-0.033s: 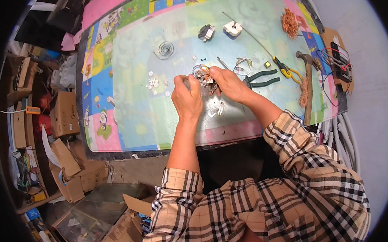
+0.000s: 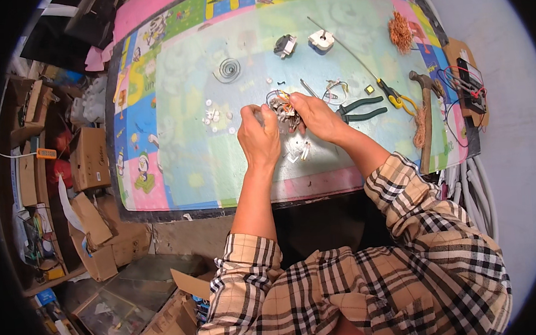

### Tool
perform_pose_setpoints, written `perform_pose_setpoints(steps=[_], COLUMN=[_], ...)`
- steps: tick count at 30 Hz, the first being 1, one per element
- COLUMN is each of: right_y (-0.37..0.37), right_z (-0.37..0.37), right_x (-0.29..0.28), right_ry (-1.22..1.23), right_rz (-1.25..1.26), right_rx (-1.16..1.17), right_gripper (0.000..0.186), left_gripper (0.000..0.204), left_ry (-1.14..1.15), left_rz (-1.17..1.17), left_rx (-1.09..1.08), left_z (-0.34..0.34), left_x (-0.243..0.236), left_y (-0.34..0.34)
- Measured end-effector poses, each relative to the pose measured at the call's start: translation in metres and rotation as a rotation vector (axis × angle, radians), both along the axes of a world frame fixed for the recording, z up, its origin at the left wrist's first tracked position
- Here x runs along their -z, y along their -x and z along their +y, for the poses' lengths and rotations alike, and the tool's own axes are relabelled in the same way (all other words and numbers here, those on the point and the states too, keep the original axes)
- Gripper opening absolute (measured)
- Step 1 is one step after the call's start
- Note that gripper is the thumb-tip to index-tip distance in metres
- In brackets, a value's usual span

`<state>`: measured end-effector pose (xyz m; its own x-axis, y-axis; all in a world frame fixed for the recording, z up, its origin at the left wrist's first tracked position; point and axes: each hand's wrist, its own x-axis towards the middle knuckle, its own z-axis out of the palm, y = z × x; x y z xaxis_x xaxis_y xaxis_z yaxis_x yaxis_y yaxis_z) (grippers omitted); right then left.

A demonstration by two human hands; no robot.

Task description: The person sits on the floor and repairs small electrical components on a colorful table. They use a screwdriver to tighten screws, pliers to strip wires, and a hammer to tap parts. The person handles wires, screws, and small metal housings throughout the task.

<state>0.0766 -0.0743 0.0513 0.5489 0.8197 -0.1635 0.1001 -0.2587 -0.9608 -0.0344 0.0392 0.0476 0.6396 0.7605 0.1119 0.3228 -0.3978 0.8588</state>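
Between my two hands is a small wired metal assembly (image 2: 285, 108), with white, orange and dark wires sticking out of its top. My left hand (image 2: 259, 136) is closed with its fingers curled against the left side of the assembly. From the right, my right hand (image 2: 319, 117) presses thumb and fingers on the other side, and its fingertips are partly hidden. Just below lie a few small white and metal pieces (image 2: 304, 150). Green-handled pliers (image 2: 363, 110) rest by my right wrist, near a loop of thin wire (image 2: 335, 91). Small white round parts (image 2: 211, 114) lie left of my left hand.
At the far side are a flat metal spiral spring (image 2: 229, 69), a dark block part (image 2: 284, 46) and a white block part (image 2: 321, 41). A long screwdriver (image 2: 382, 85), a hammer (image 2: 425, 117), copper wire (image 2: 400, 33) and a multimeter (image 2: 471, 87) lie right. Cardboard boxes (image 2: 90, 157) stand left.
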Motion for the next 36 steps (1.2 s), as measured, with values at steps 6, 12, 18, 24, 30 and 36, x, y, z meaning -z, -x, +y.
perform_pose_setpoints(steps=[6,12,18,24,30,36], right_y=[-0.003,-0.005,-0.005,-0.002,0.003,0.003], right_z=[0.001,0.000,-0.002,-0.003,-0.005,-0.004], right_x=[0.013,0.006,-0.009,-0.006,-0.025,-0.006], right_ry=[-0.050,-0.199,-0.202,-0.121,0.205,0.126], right_rz=[0.074,-0.315,-0.271,-0.314,-0.558,-0.789], right_rx=[-0.019,-0.024,-0.103,-0.051,0.077,0.099], right_gripper=[0.050,0.041,0.042,0.041,0.036,0.030], left_gripper=[0.036,0.037,0.032,0.031,0.031,0.029], left_ry=[-0.110,0.099,1.107,1.108,0.851,0.902], left_rz=[-0.018,-0.125,-0.319,-0.254,-0.152,-0.135], left_rx=[0.031,0.007,0.235,0.257,-0.006,0.060], left_z=[-0.001,-0.004,0.023,0.023,0.009,0.006], left_x=[0.005,-0.001,0.006,0.006,-0.001,0.001], left_y=[0.004,0.000,0.005,0.007,-0.003,-0.004])
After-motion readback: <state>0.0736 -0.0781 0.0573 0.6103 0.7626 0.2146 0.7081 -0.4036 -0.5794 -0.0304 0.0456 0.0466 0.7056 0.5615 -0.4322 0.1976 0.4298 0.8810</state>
